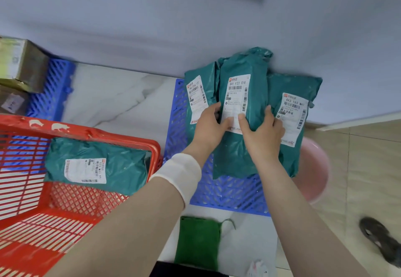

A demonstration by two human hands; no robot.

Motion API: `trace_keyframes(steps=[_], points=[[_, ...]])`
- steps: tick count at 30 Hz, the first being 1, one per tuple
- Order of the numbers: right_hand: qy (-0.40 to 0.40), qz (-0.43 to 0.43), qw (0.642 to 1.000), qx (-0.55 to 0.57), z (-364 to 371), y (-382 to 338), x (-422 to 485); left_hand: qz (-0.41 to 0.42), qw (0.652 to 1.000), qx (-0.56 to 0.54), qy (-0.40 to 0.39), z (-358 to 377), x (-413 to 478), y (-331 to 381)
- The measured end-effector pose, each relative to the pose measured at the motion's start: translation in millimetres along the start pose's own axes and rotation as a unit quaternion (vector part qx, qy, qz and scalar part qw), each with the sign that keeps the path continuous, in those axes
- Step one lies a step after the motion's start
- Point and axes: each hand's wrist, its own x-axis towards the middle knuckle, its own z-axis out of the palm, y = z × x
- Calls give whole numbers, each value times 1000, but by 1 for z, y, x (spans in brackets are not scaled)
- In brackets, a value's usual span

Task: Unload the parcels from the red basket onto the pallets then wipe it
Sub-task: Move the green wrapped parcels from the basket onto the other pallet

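Both hands grip one teal plastic mailer parcel with a white label (240,111): the left hand (209,128) clamps its left edge, the right hand (261,131) its right edge. It lies on top of two more teal mailer parcels, one to the left (196,96) and one to the right (293,114), at the far edge of a blue plastic grid pallet (225,192) against the wall. A fourth teal parcel (95,163) lies inside the red plastic lattice basket (71,203). A folded green cloth (196,242) lies on the floor beside the pallet's near edge.
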Motion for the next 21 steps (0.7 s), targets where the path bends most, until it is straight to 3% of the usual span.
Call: trace_keyframes(steps=[8,13,21], points=[[78,-51,996,3,-23,-4,-53,86,989,122,17,-38,-54,9],[131,-104,985,-35,-26,-12,-98,182,952,247,21,-74,-94,3],[158,-161,972,-69,16,-67,-190,275,900,337,-6,-159,-136,-30]])
